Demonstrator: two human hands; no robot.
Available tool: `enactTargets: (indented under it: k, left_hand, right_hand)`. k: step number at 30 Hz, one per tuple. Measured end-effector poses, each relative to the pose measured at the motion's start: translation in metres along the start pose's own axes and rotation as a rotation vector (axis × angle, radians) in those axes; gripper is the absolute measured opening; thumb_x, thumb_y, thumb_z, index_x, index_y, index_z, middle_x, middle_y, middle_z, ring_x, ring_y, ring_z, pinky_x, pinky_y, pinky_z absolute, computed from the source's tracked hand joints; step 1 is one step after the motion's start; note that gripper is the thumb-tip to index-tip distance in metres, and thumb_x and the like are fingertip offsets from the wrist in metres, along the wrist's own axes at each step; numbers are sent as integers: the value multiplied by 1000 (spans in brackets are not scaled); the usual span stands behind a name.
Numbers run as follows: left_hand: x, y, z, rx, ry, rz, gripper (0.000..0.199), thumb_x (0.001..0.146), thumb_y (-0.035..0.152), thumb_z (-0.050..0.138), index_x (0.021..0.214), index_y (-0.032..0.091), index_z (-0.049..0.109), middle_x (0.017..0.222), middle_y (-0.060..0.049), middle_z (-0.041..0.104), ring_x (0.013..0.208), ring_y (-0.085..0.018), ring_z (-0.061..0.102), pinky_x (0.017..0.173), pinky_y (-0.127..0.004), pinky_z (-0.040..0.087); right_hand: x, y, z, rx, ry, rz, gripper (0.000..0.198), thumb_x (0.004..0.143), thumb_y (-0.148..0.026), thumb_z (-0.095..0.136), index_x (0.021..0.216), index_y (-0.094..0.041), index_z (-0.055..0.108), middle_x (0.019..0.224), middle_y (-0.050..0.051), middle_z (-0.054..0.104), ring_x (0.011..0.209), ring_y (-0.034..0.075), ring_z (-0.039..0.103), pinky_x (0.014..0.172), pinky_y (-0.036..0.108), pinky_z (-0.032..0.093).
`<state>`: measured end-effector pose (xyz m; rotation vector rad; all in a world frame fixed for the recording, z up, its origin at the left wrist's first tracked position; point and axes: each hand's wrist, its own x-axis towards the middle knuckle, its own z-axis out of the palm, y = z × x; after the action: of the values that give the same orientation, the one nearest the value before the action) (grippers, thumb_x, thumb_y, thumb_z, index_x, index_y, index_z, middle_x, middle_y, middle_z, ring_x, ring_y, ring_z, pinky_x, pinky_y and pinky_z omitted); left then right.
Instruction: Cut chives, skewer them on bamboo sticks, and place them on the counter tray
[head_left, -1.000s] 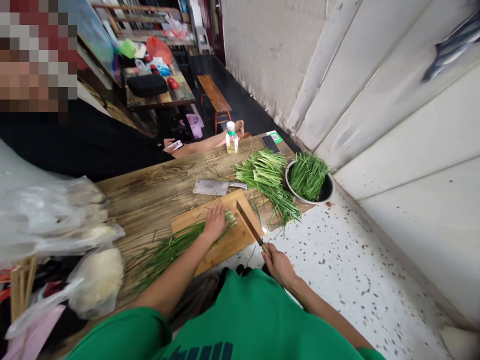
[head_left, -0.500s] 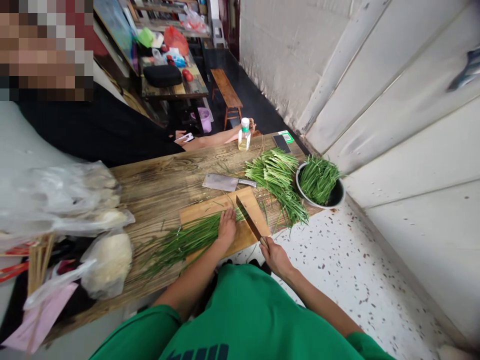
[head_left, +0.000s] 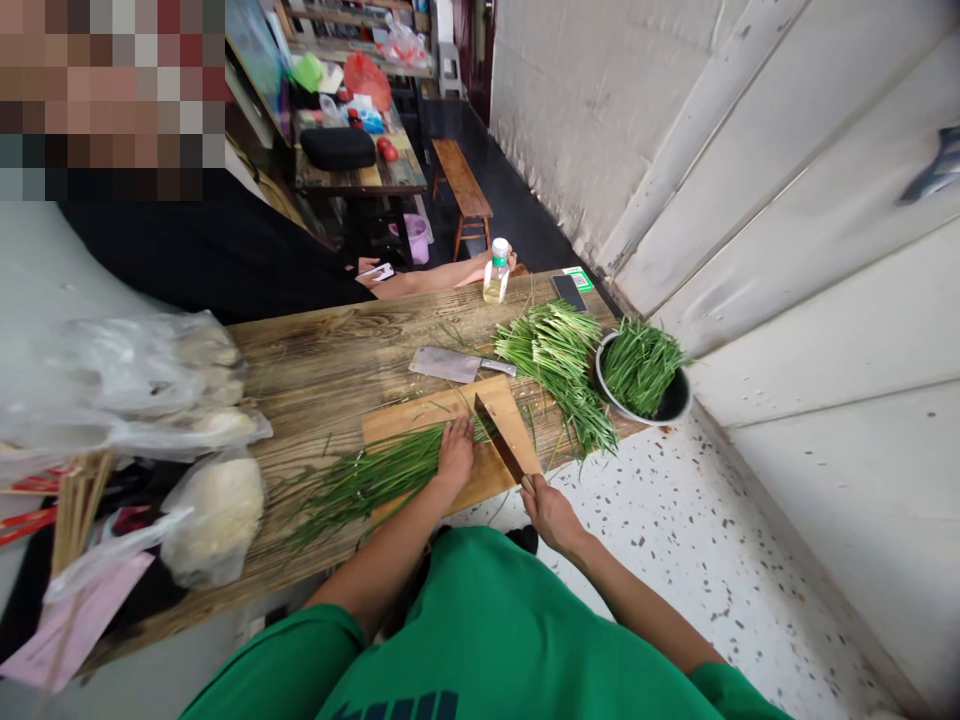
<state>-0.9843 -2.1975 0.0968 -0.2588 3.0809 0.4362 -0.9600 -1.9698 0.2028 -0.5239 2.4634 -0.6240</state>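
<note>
A long bunch of garlic chives (head_left: 375, 470) lies across the wooden cutting board (head_left: 499, 480) and trails off its left side onto the table. My left hand (head_left: 456, 455) grips the bunch from above, close to its right end. In my right hand (head_left: 553, 512) is the handle of a knife (head_left: 501, 442), whose dark blade points away from me, resting at the end of the chives just right of my left fingers. Beyond the board a cleaver (head_left: 446, 364) lies flat, untouched. A pile of chives (head_left: 555, 350) sits to the right of the cleaver.
A bowl of cut chives (head_left: 643, 370) stands at the table's right end. A phone (head_left: 570, 292) and a bottle (head_left: 496, 272) are along the far edge, near another person's arm (head_left: 442, 280). Plastic bags (head_left: 217, 515) crowd the left; a wall (head_left: 825, 300) rises on the right.
The camera view has shifted slightly, so the surroundings sit a little further right. My hands, the knife and the chives stay in nearly the same places on the board.
</note>
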Motion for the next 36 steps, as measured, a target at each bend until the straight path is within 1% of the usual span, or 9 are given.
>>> enactTargets:
  k: [9, 15, 20, 22, 25, 28, 32, 34, 36]
  left_hand:
    - [1, 0, 0, -45, -28, -29, 46, 88, 31, 46, 127, 8, 50, 141, -17, 38, 134, -25, 31, 113, -43, 18]
    - [-1, 2, -5, -30, -52, -20, 50, 87, 28, 47, 132, 7, 45, 142, -18, 36, 134, -27, 29, 112, -44, 18]
    - [0, 8, -22, 8, -82, -17, 52, 85, 31, 50, 130, 5, 46, 140, -20, 39, 132, -28, 33, 111, -42, 19]
    - [7, 3, -34, -18, -96, 6, 49, 89, 31, 43, 131, 7, 46, 138, -19, 42, 130, -26, 36, 109, -39, 25]
    - [27, -9, -55, -24, -136, 78, 42, 93, 25, 30, 131, 17, 48, 142, -12, 40, 128, -23, 39, 104, -38, 32]
    - [52, -18, -70, 43, -221, 234, 39, 91, 21, 32, 121, 24, 57, 140, -8, 42, 127, -24, 38, 104, -43, 30]
    - [75, -20, -79, 106, -272, 435, 30, 87, 19, 38, 95, 19, 67, 108, -11, 62, 115, -23, 45, 105, -40, 24]
    - [79, -20, -86, 122, -277, 486, 29, 87, 20, 38, 87, 18, 67, 96, -12, 63, 108, -22, 49, 104, -38, 24]
    - [80, -23, -96, 151, -305, 516, 30, 87, 20, 36, 86, 18, 66, 91, -11, 63, 100, -22, 52, 101, -37, 26]
  right_hand:
    - [13, -2, 0, -65, -42, 15, 23, 94, -31, 35, 106, -13, 44, 88, 12, 68, 76, 18, 63, 62, 24, 35]
    - [14, 6, 10, -16, 40, 17, 23, 95, -30, 34, 107, -14, 44, 88, 11, 68, 77, 18, 64, 60, 24, 35]
    - [5, 22, 11, -21, 123, 62, 27, 95, -31, 32, 109, -13, 45, 82, 10, 68, 71, 19, 64, 57, 24, 34]
    - [0, 32, 9, 0, 147, 63, 27, 95, -32, 31, 109, -13, 45, 80, 10, 68, 70, 19, 64, 57, 24, 34]
    - [-8, 44, 8, 54, 152, 32, 26, 94, -32, 31, 106, -14, 46, 81, 10, 68, 73, 20, 65, 58, 24, 35]
    - [-13, 48, 9, 89, 156, 51, 26, 94, -33, 31, 105, -15, 46, 82, 10, 69, 74, 19, 65, 58, 24, 35]
    - [-13, 45, 9, 99, 152, 86, 26, 94, -34, 31, 104, -16, 46, 82, 9, 68, 74, 19, 64, 58, 23, 35]
    - [-13, 44, 9, 85, 141, 99, 25, 94, -33, 33, 105, -15, 46, 83, 9, 68, 75, 19, 64, 59, 23, 34]
    - [-13, 43, 8, 64, 131, 108, 25, 94, -33, 33, 106, -15, 46, 83, 9, 68, 74, 18, 64, 59, 23, 34]
